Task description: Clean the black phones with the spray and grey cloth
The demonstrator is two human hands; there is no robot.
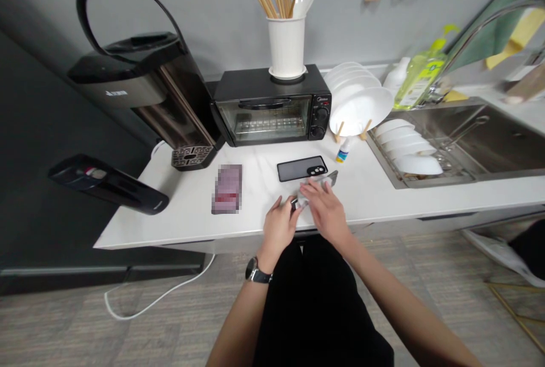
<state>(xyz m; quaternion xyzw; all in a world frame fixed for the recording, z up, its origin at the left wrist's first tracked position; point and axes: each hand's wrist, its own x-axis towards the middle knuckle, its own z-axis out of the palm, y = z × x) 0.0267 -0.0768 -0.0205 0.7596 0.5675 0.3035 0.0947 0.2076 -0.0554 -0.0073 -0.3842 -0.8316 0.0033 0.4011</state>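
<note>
Half hidden under both hands: a knife (334, 176), with just a grey tip and a bit of dark handle (293, 203) showing, the middle lost under fingers and a white wipe (302, 199), cloth or tissue, hard to say which. Well left of the left hand (279, 225), a flat pinkish thing (227, 188), blurred into squares and impossible to read. Far right of the right hand (326, 211), a pale shape (498, 254) down near the floor, hard to make out.

Below both hands, close to the wrists, the front edge of the white counter (374, 199). Open room to the right of the right hand as far as the sink (468, 180), and to the left of the left hand up to the pinkish thing. Less room beyond the fingertips: a phone (298, 169) just past the right hand, a small bottle (343, 151) farther out to the right, then a toaster oven (270, 114) behind.

Left hand curled nearly closed around the handle. Right hand palm down, fingers slightly bent over the wipe; cannot tell whether pinching or only resting. Knife directly beneath the right fingers, slanting from the left hand to beyond the right fingertips.
</note>
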